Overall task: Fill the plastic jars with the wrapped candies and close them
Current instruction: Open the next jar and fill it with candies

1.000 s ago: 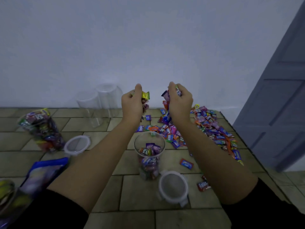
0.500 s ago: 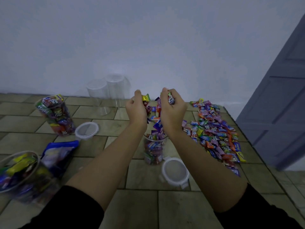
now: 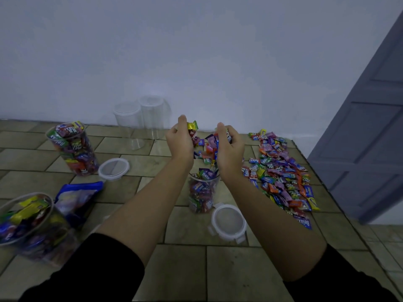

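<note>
A clear plastic jar (image 3: 202, 192) stands at centre, heaped with wrapped candies up to its rim. Both hands hover above it. My left hand (image 3: 180, 141) grips a few candies, a yellow-green one sticking out at the top. My right hand (image 3: 230, 147) holds a bunch of candies, and several candies (image 3: 206, 152) are falling between the hands toward the jar. The jar's white-rimmed lid (image 3: 229, 223) lies flat just to its right. A long pile of loose candies (image 3: 281, 175) spreads on the right.
A full open jar (image 3: 73, 149) stands at left with a lid (image 3: 113, 168) beside it. Another filled jar (image 3: 28, 225) is at near left, next to a blue candy bag (image 3: 76, 199). Two empty jars (image 3: 139, 120) stand by the wall. A grey door (image 3: 366, 138) is at right.
Both hands moved from over the far candies to above the centre jar and are loosening, dropping candies. The jar's level rose from partly filled to heaped. The view shifted left.
</note>
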